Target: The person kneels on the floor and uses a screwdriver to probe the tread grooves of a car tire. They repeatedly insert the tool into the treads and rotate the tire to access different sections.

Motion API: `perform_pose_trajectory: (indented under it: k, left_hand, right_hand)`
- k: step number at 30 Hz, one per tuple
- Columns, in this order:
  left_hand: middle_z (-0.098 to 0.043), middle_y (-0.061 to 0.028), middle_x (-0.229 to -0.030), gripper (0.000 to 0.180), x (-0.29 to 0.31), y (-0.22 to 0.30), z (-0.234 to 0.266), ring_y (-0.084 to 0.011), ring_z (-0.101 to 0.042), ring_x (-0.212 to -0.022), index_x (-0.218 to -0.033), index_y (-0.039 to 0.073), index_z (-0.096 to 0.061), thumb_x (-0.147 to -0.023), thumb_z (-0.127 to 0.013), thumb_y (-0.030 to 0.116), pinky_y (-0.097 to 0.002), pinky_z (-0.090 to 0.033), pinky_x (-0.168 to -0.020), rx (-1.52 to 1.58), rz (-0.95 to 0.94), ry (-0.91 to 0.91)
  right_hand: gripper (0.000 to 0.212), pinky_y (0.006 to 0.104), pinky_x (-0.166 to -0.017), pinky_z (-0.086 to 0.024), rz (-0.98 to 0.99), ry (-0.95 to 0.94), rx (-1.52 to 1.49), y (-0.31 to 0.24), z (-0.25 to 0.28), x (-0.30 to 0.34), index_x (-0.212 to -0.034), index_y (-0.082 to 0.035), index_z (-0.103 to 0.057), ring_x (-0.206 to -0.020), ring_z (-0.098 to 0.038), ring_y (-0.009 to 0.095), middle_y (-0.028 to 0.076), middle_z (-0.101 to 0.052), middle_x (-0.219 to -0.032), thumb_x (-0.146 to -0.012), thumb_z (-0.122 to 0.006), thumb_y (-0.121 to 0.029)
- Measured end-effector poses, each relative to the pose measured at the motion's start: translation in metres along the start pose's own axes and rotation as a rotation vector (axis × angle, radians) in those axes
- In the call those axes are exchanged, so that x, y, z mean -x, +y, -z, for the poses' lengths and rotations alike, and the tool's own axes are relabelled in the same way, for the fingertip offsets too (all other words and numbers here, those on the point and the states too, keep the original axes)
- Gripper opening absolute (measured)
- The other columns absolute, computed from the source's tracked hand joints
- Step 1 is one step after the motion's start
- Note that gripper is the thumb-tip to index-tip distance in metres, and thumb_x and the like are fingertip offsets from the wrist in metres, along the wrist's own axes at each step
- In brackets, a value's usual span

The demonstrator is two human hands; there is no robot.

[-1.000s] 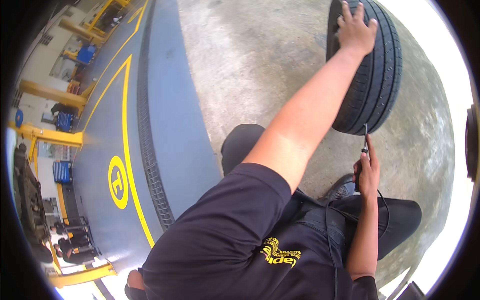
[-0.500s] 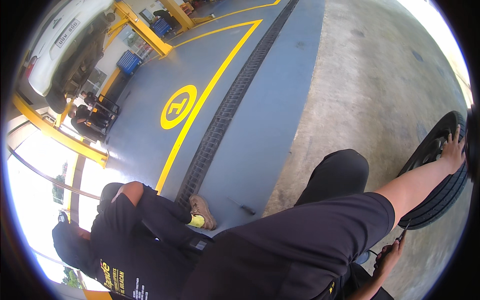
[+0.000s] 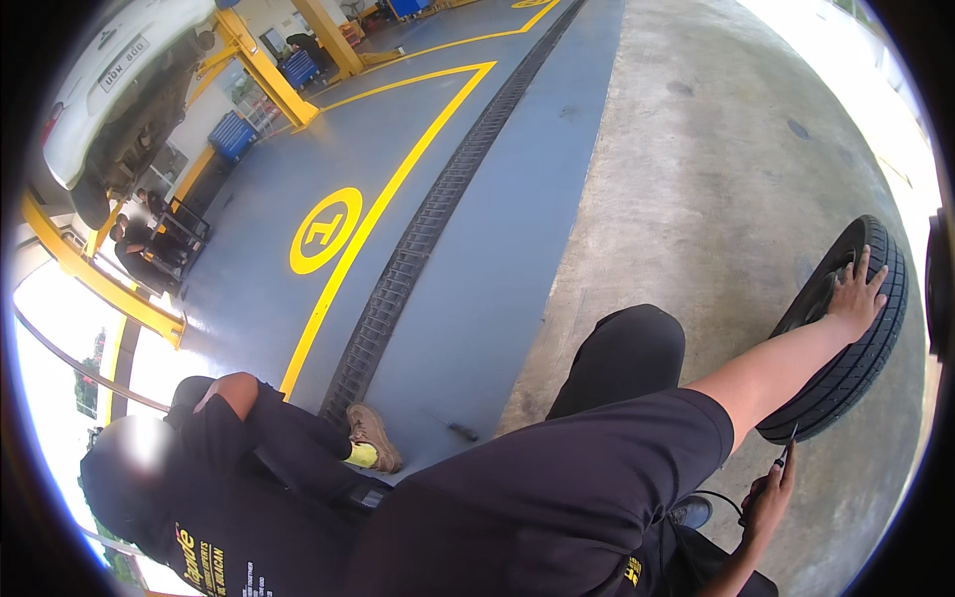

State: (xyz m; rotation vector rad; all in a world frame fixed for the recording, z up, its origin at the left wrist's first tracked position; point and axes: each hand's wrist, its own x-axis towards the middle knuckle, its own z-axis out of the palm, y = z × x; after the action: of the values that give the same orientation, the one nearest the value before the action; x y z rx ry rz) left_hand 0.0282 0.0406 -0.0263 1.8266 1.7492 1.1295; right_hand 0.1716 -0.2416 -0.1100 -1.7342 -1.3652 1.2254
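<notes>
A black tire [image 3: 875, 348] on a dark wheel stands upright, slightly tilted, on the concrete at the right. Across its tread and upper edge lies my left hand [image 3: 854, 300], fingers spread. Below it, my right hand [image 3: 768, 502] is closed around a slim dark-handled tool [image 3: 786, 456] with a thin pointed tip. That tip is close to the lower tread; whether it touches I cannot tell. A thin black cord [image 3: 724, 497] curves beside this hand. The exact kind of tool is hidden by my fingers.
Close at my left a person in a dark shirt [image 3: 229, 497] sits or crouches. A screwdriver [image 3: 461, 432] lies on the blue floor near their shoe [image 3: 372, 438]. A drain grate [image 3: 398, 274] crosses the floor. Farther left, a white car [image 3: 134, 85] hangs on a yellow lift [image 3: 264, 70].
My view has shifted, so the floor, tire and both hands appear farther left. The left hand stays spread on the tire, and the right still holds the pointed tool near the tread.
</notes>
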Motion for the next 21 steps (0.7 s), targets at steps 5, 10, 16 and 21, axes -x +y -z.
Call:
perform_pose_trajectory:
  k: [5,10,16,21]
  left_hand:
    - [-0.009,-0.0193,-0.177,0.062,0.007,-0.002,0.009,-0.0476,-0.039,-0.15,-0.165,0.021,-0.037,-0.108,-0.056,0.039,-0.0592,-0.043,-0.117,0.003,-0.013,0.025]
    - [-0.009,-0.0195,-0.177,0.061,0.009,0.004,0.004,-0.0484,-0.041,-0.148,-0.165,0.02,-0.037,-0.109,-0.055,0.038,-0.0576,-0.046,-0.115,-0.003,-0.024,0.016]
    - [-0.003,-0.0185,-0.178,0.06,0.016,0.005,0.006,-0.0493,-0.037,-0.151,-0.167,0.021,-0.034,-0.111,-0.05,0.034,-0.0581,-0.047,-0.114,0.042,-0.038,-0.049]
    - [-0.004,-0.0194,-0.177,0.057,0.022,-0.016,0.005,-0.0491,-0.038,-0.15,-0.166,0.019,-0.036,-0.112,-0.048,0.03,-0.0566,-0.049,-0.112,-0.016,-0.057,0.02]
  right_hand:
    - [0.054,0.0295,-0.041,-0.04,-0.013,-0.022,0.028,0.005,0.001,-0.009,-0.165,-0.029,-0.04,-0.044,-0.045,0.01,0.0,-0.046,-0.057,-0.113,-0.038,-0.017]
    - [0.053,0.0298,-0.04,-0.041,-0.15,-0.15,0.136,-0.007,0.019,-0.016,-0.164,-0.021,-0.042,-0.043,-0.046,0.011,0.001,-0.048,-0.057,-0.112,-0.039,-0.016]
    - [0.051,0.0296,-0.038,-0.04,0.005,-0.367,0.2,-0.047,0.088,-0.032,-0.159,-0.006,-0.047,-0.044,-0.046,0.012,0.001,-0.049,-0.06,-0.11,-0.047,-0.02]
    - [0.044,0.0258,-0.039,-0.033,0.23,-0.192,0.132,-0.055,0.119,-0.069,-0.147,-0.004,-0.057,-0.043,-0.041,0.007,-0.004,-0.043,-0.061,-0.112,-0.049,-0.031]
